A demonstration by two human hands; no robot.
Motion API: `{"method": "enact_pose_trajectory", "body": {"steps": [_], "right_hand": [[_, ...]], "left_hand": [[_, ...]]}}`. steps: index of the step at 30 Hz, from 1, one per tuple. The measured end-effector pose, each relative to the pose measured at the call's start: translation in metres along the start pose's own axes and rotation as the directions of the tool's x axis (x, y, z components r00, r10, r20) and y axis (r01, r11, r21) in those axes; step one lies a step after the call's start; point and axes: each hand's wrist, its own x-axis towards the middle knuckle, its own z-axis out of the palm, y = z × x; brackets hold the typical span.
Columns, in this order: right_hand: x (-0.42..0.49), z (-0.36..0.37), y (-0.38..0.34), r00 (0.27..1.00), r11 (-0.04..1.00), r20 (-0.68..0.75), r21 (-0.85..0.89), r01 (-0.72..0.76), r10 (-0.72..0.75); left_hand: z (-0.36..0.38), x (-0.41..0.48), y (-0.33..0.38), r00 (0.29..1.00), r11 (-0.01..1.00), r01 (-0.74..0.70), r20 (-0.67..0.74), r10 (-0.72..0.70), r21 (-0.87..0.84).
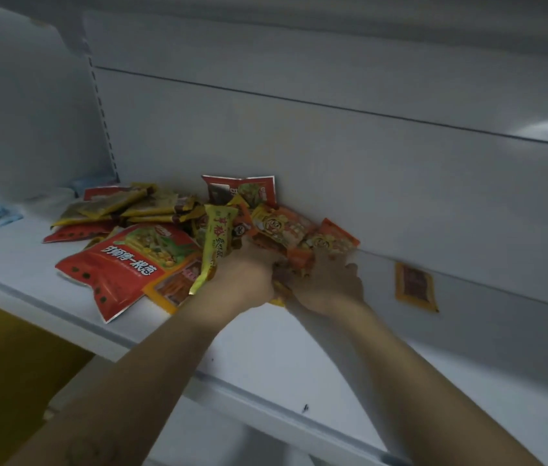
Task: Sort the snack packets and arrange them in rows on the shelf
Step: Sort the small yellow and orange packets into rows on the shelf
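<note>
Head view: your two hands meet in a heap of glossy, crinkled foil packets [151, 210] on the smooth white metal shelf [265, 358], banked against its back edge. Your left hand [242, 280] has its fingers curled into the heap, with a long yellow-green packet [216, 245] standing tilted up from its grip. Your right hand [331, 285] lies just beside it, fingers bent down onto small orange packets [286, 227]; the fingertips of both hands are buried, and the picture is blurred there. A big puffy red bag [121, 267] lies flat left of your left hand, nearer the front edge. One flat rectangular yellow-rimmed packet [415, 285] lies alone to the right, close to the back edge.
</note>
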Motion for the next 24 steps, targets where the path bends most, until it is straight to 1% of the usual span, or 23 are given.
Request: {"method": "enact_pose_trajectory", "body": {"steps": [2, 4, 6, 8, 10, 11, 14, 17, 19, 21, 24], "right_hand": [[-0.004, 0.005, -0.01, 0.999, 0.999, -0.004, -0.021, -0.044, 0.044], [-0.006, 0.003, -0.015, 0.998, 0.998, 0.002, 0.011, -0.064, 0.064], [-0.009, 0.0, -0.012, 0.998, 0.998, 0.02, 0.003, -0.057, 0.057], [-0.014, -0.005, -0.002, 0.996, 0.998, 0.093, -0.065, -0.004, 0.01], [-0.017, -0.01, 0.009, 0.988, 0.994, 0.151, -0.107, 0.031, -0.014], [-0.017, -0.011, 0.013, 0.989, 0.993, 0.146, -0.113, 0.02, -0.003], [-0.019, -0.009, 0.016, 0.999, 0.993, 0.034, -0.111, -0.039, 0.043], [-0.017, -0.013, 0.024, 0.998, 0.995, 0.026, -0.085, -0.054, 0.056], [-0.014, -0.025, 0.038, 0.999, 0.998, 0.001, -0.025, -0.052, 0.052], [-0.011, -0.04, 0.054, 0.992, 0.996, -0.102, 0.06, -0.07, 0.076], [0.0, -0.063, 0.072, 0.951, 0.977, -0.265, 0.18, -0.112, 0.158]], "left_hand": [[-0.001, 0.001, -0.001, 1.0, 0.999, 0.018, 0.001, -0.018, -0.046], [-0.004, 0.001, -0.004, 0.999, 0.994, 0.035, -0.021, -0.037, -0.102], [-0.008, -0.004, -0.006, 0.998, 0.987, -0.033, -0.055, 0.025, -0.158], [-0.009, -0.008, -0.012, 0.989, 0.971, -0.121, -0.106, 0.101, -0.206], [-0.011, -0.009, -0.018, 0.982, 0.951, -0.167, -0.133, 0.136, -0.259], [-0.012, -0.008, -0.021, 0.981, 0.946, -0.172, -0.138, 0.138, -0.276], [-0.016, 0.0, -0.019, 0.988, 0.952, -0.11, -0.135, 0.074, -0.284], [-0.016, 0.01, -0.006, 0.992, 0.951, -0.059, -0.127, 0.021, -0.304], [-0.013, 0.015, -0.002, 0.988, 0.95, -0.063, -0.15, 0.018, -0.306], [-0.012, 0.016, 0.001, 0.983, 0.931, -0.087, -0.184, 0.022, -0.355], [-0.006, 0.024, 0.012, 0.977, 0.889, -0.107, -0.213, 0.012, -0.445]]}}
